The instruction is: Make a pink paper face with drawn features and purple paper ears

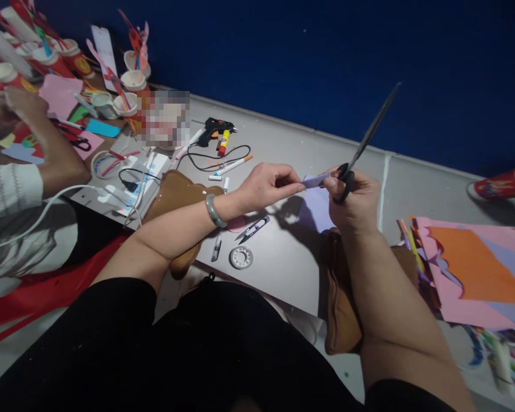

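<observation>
A small folded piece of purple paper [316,181] is pinched at its left end between the thumb and fingers of my left hand [266,186]. My right hand [355,197] is closed around the black handles of a pair of scissors [375,126], whose blades point up and away. The thumb and fingertips of that hand also touch the paper's right end. Below, a larger purple sheet [315,210] lies on the table, partly covered by my right hand. Thread snips [252,230] and a roll of white tape [241,257] lie nearer to me.
A black glue gun [214,131], a glue stick [224,143] and markers lie at the back left. Coloured paper sheets [489,263] are stacked at right, near a red paper cup [502,184]. Brown cushions [180,200] sit under my forearms. Another person's arm [60,149] works at left among several cups.
</observation>
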